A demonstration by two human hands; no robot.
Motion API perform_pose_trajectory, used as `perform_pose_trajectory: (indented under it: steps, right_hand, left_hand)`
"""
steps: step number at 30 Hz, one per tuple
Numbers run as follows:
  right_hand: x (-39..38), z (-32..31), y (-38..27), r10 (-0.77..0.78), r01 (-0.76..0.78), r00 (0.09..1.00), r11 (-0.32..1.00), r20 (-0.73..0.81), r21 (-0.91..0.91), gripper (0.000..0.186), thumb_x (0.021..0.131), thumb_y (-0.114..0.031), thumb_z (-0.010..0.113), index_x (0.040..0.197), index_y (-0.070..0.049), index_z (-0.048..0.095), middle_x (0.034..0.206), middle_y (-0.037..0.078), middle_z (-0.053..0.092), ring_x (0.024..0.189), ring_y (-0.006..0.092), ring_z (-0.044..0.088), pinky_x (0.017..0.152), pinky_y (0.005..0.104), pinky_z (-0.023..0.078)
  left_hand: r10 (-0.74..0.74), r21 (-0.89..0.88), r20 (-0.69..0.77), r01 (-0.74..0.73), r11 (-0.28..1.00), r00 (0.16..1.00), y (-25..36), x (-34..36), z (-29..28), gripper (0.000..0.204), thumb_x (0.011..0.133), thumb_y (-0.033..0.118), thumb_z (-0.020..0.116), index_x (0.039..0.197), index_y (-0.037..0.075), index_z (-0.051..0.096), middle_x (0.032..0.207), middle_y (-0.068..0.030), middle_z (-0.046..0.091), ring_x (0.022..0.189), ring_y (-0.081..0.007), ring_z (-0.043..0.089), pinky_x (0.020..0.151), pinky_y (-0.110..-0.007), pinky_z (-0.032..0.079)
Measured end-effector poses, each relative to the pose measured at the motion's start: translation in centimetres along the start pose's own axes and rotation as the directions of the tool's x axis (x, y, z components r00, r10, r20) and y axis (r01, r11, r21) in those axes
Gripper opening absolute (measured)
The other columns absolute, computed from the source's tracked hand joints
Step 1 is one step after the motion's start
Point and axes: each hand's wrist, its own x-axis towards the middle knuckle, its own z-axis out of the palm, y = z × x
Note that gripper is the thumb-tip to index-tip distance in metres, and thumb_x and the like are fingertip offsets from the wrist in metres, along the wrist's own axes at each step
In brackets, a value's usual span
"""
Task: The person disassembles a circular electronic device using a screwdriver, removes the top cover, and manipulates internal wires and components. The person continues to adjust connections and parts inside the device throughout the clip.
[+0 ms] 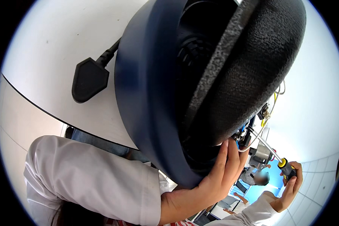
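Note:
A dark-blue rounded appliance housing (147,86) stands tilted close in front of me, with a dark hollow inside. A large black speckled rounded part (263,56) rises beside its opening. My left hand (218,177) curls round the housing's lower rim, fingers bent close together; the thumb is hidden. Just past its fingertips, small connectors and blue wires (245,133) show under the black part. In my right hand (292,182) is a screwdriver (286,167) with a black and yellow handle. Its shaft slants up left to the connectors, where the exact tip contact is unclear.
A black plug (90,80) on a cord lies on the white table (67,37), left of the housing. Loose white and yellow wires (277,98) hang at the right. Further off are a steel pot (261,154) and another person in a striped top (248,175).

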Motion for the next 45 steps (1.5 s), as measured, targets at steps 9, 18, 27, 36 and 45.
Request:
perform_pose_trajectory:
  steps: [9,18,27,36,45]
  right_hand:
    - [-0.7,0.3,-1.2,-0.342,0.31,0.932,0.923,-0.117,-0.229,0.063,0.074,-0.06,0.071,0.1,-0.005,0.056,0.094,0.007,0.045,0.081,0.0117,0.054,0.054,0.0157,0.045]
    - [0.8,1.0,-2.0,-0.474,0.469,0.875,0.88,-0.093,-0.077,0.069,0.076,-0.068,0.065,0.104,-0.006,0.054,0.093,0.007,0.047,0.073,0.012,0.051,0.059,0.0199,0.039]
    - [1.3,-0.1,-1.4,-0.385,0.365,0.922,0.902,-0.046,-0.229,0.058,0.072,-0.054,0.077,0.1,-0.005,0.059,0.089,0.006,0.049,0.076,0.0156,0.054,0.064,0.0221,0.044]
    - [1.0,1.8,-1.4,-0.4,0.4,0.916,0.916,-0.019,0.006,0.055,0.077,-0.043,0.073,0.112,-0.006,0.052,0.098,0.01,0.05,0.082,0.0134,0.053,0.064,0.0215,0.045]
    - [-0.1,-0.3,-2.5,-0.501,0.468,0.858,0.853,-0.112,-0.229,0.066,0.075,-0.064,0.07,0.098,-0.003,0.056,0.084,0.007,0.05,0.069,0.012,0.054,0.058,0.0208,0.045]
  left_hand:
    - [-0.027,-0.025,-0.015,0.027,0.999,1.0,0.9,0.3,0.7,0.038,0.092,0.018,0.043,0.117,0.001,0.067,0.133,-0.0124,0.057,0.107,-0.0319,0.061,0.098,-0.046,0.046]
    - [-0.013,-0.002,-0.045,0.013,1.0,0.999,0.5,0.2,0.6,0.037,0.092,0.017,0.043,0.115,0.001,0.067,0.132,-0.0123,0.057,0.106,-0.0299,0.062,0.097,-0.043,0.047]
    - [-0.058,-0.084,-0.003,0.057,0.995,0.998,0.8,0.3,0.3,0.036,0.09,0.016,0.046,0.114,0.0,0.067,0.131,-0.0109,0.058,0.104,-0.0293,0.063,0.097,-0.042,0.047]
    - [-0.056,-0.044,-0.041,0.054,0.998,0.998,1.0,0.6,1.0,0.033,0.086,0.011,0.05,0.111,0.0,0.069,0.129,-0.0089,0.059,0.103,-0.0299,0.062,0.096,-0.039,0.048]
    - [-0.042,-0.031,-0.035,0.041,0.999,0.999,-0.2,-0.3,0.7,0.03,0.087,0.008,0.051,0.109,-0.002,0.069,0.132,-0.0101,0.057,0.104,-0.0316,0.06,0.094,-0.037,0.05]
